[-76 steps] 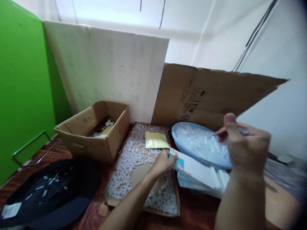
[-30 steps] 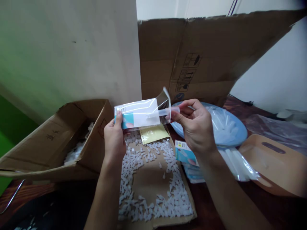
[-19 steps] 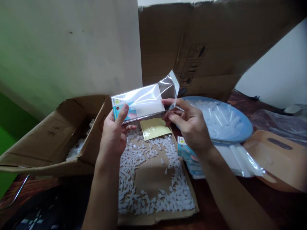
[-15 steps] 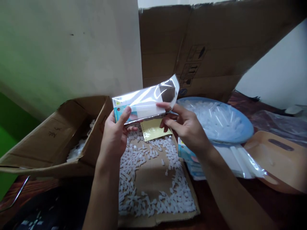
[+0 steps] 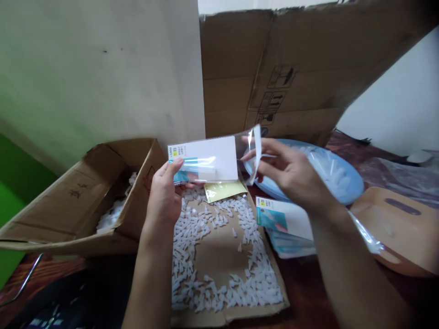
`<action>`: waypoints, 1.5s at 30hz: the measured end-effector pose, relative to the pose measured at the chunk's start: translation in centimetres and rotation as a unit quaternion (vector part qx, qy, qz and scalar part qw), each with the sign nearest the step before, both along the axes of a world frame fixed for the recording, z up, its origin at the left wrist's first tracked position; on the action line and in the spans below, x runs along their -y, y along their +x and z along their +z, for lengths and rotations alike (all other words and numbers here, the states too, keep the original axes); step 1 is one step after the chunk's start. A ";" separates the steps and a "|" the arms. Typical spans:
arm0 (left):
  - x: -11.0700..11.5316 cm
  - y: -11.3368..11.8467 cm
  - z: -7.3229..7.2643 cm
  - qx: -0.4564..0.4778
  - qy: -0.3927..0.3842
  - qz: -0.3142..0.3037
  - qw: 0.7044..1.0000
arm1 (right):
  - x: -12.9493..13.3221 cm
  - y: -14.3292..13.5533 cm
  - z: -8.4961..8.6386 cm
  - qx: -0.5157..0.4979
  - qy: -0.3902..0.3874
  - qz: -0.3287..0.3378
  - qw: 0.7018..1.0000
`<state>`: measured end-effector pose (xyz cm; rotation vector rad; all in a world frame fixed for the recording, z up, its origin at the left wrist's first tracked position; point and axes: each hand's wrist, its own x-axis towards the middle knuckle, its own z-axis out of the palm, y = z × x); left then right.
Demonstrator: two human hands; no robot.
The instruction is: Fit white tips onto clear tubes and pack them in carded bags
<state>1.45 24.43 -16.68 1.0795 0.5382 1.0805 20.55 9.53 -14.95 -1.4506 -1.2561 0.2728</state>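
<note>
My left hand (image 5: 163,189) grips a clear plastic bag (image 5: 245,153) by its left end, thumb on the front. Inside the bag lies a white and teal printed card (image 5: 219,153). My right hand (image 5: 293,167) is at the bag's right end, fingers apart around its white-edged flap (image 5: 258,141). Two fingertips show through the clear film; whether they are inside the bag or behind it I cannot tell. Below the bag a yellow slip (image 5: 224,191) rests on a cardboard tray (image 5: 221,256) strewn with small white pointed plastic pieces (image 5: 255,290).
An open cardboard box (image 5: 99,192) with white pieces stands at left. A blue round tray (image 5: 353,183) of clear tubes sits behind my right hand. Beneath my right forearm is a stack of printed cards (image 5: 286,219). An orange bin (image 5: 398,228) stands at right, before a large carton (image 5: 233,68).
The bag has tipped to face me more and shifted slightly right and down. My right hand has moved right to the flap end, its fingers spreading from the bag's lower edge.
</note>
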 end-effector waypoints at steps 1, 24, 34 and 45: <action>-0.2 -0.1 -0.1 -0.005 0.001 0.007 1.000 | 0.5 1.3 0.1 0.039 -0.007 -0.059 0.997; 1.8 2.7 -5.8 -0.600 0.437 -0.222 0.632 | 3.5 11.3 -3.3 0.228 -0.450 -0.236 0.831; 4.3 6.3 -10.3 -0.516 0.537 -0.212 0.633 | 2.6 6.0 -0.5 0.207 -0.268 -0.187 0.922; 3.1 5.8 -10.5 -0.522 0.510 -0.208 0.652 | 0.9 3.1 -0.5 0.228 -0.186 -0.098 0.951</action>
